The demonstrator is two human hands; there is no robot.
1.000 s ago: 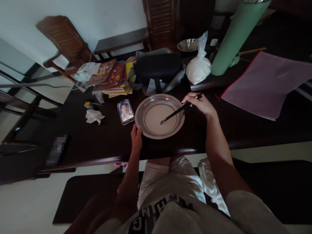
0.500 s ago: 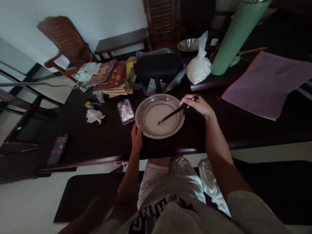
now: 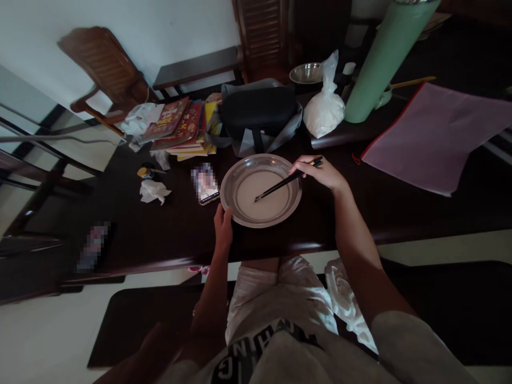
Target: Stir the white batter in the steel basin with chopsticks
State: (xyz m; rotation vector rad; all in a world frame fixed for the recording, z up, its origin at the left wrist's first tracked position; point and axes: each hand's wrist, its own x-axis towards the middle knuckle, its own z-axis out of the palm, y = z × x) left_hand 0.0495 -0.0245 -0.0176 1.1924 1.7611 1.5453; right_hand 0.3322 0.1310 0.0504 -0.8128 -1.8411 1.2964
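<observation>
While left hand point(image 3: 223, 224) steadies, chopsticks point(image 3: 280, 185) slant.

Person, lower centre of frame: grey short-sleeved top with dark block lettering across the chest; pale patterned shorts; both forearms bare, no watch or rings visible.

Head cam, looking fwd and down at dark table point(image 3: 160, 234), close.
</observation>
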